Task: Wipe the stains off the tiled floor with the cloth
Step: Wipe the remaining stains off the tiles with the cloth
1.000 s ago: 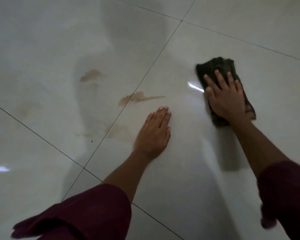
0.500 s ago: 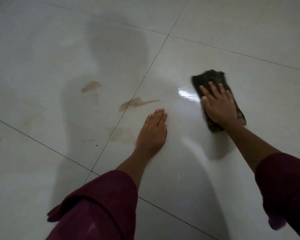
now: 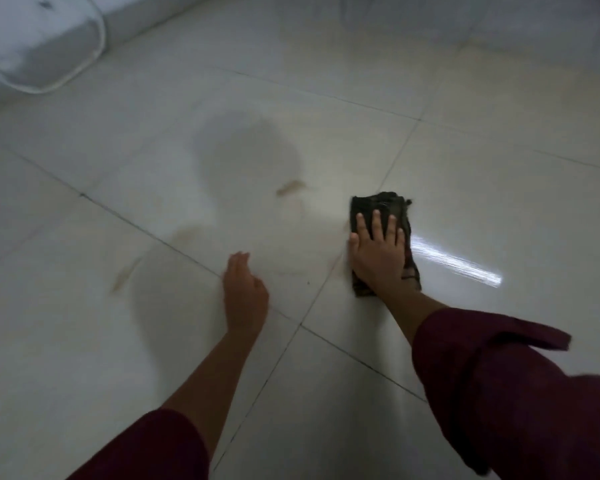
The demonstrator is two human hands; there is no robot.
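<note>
My right hand (image 3: pixel 378 252) lies flat, fingers spread, pressing a dark folded cloth (image 3: pixel 378 204) onto the pale glossy tiled floor (image 3: pixel 499 202), just right of a grout line. A short brown stain (image 3: pixel 290 187) sits on the tile to the cloth's upper left. Another streaky brown stain (image 3: pixel 123 276) marks the tile further left, with a faint smear (image 3: pixel 187 233) between them. My left hand (image 3: pixel 245 292) rests flat on the floor left of the cloth, holding nothing, slightly blurred. Both arms wear dark red sleeves.
A white rounded object (image 3: pixel 39 46) stands at the far left against the wall base. A bright streak of glare (image 3: pixel 458 265) lies on the tile right of the cloth. Grout lines cross just below the hands.
The view has swung up and left. My right hand slid the cloth left to the grout line, where the middle stain now shows only faintly. My left hand shifted left.
</note>
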